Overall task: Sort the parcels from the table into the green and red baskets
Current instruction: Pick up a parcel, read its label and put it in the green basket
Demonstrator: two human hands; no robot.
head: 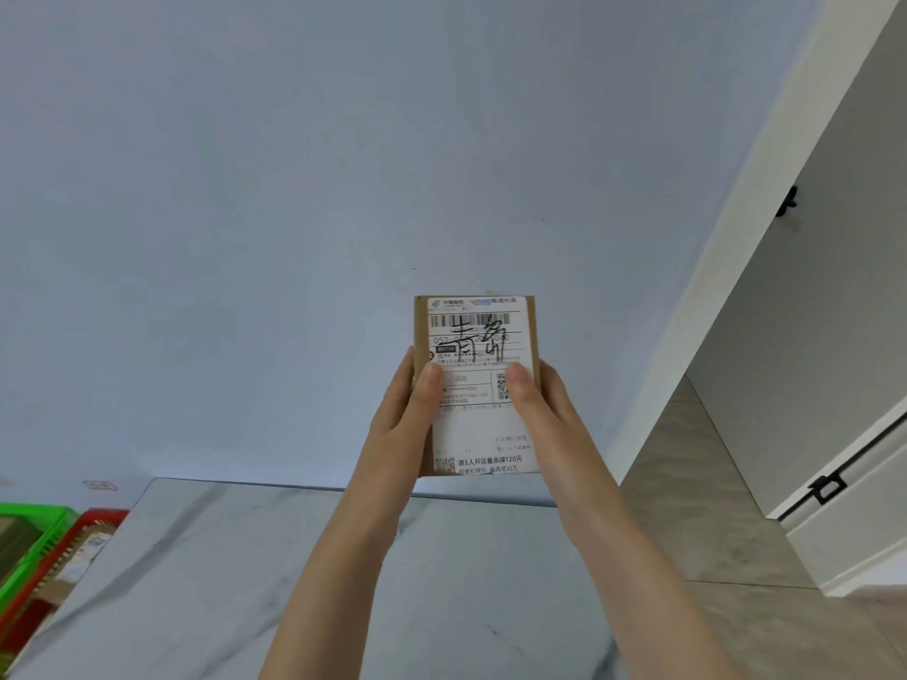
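Holds one parcel (476, 346) raised in both hands, clear of the table (221, 571), above its far edge and in front of the pale blue wall (294, 164). Brown cardboard, upright, label side toward the camera. White shipping label with barcode, printed text and black handwritten characters across the upper half.

Clamps the parcel's left edge with the left hand (405, 414), thumb pressed flat on the label, other fingers behind the box and out of sight. Clamps the right edge likewise with the right hand (547, 414), thumb on the label beside a small square code. Forearms extended over the grey marbled tabletop.

At lower left, beside the table's left edge: green basket (34, 512) outermost, red basket (103, 515) between it and the table. Labelled box (88, 544) lying in the red basket; dark brown contents in the green basket, too dim to identify.

At right: white door frame (726, 287) and tiled floor (697, 483).
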